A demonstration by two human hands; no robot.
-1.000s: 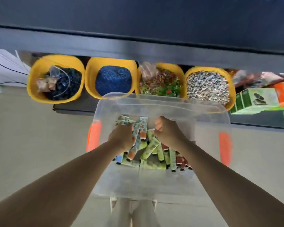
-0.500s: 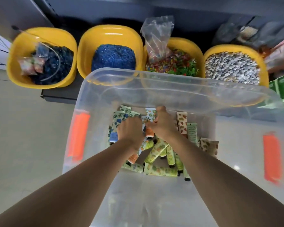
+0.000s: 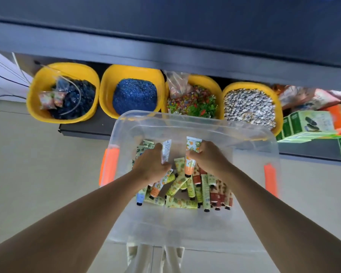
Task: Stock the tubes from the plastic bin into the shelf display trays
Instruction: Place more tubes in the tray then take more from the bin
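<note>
**Tubes coming out of the bin two at a time**

Both hands are down in the clear plastic bin point(image 3: 193, 127), each one wrapped around a tube. The left hand point(image 3: 152, 164) has its fingers curled round a white tube point(image 3: 166, 151) with small print facing up, and the right hand point(image 3: 207, 158) grips an orange-and-white fruit-print tube point(image 3: 191, 158), cap end pointing down toward the pile. Holding them by the body with the crimped end up looks deliberate to me: it probably makes it easier to drop them upright into a display tray.

Most of the stock is in a loose pile of tubes point(image 3: 185, 190) on the bin floor, lying every which way, green ones in the middle and reddish ones over to the right. So I'd say the job is nowhere near done.

The bin sits right in front of the shelf, near a row of yellow tubs point(image 3: 63, 91) full of gravel and beads, likely so the reach is short. I can't spot the actual display trays for the tubes; they may be up past the dark shelf edge point(image 3: 165, 56). Green boxes point(image 3: 303, 125) sit off to the right.
</note>
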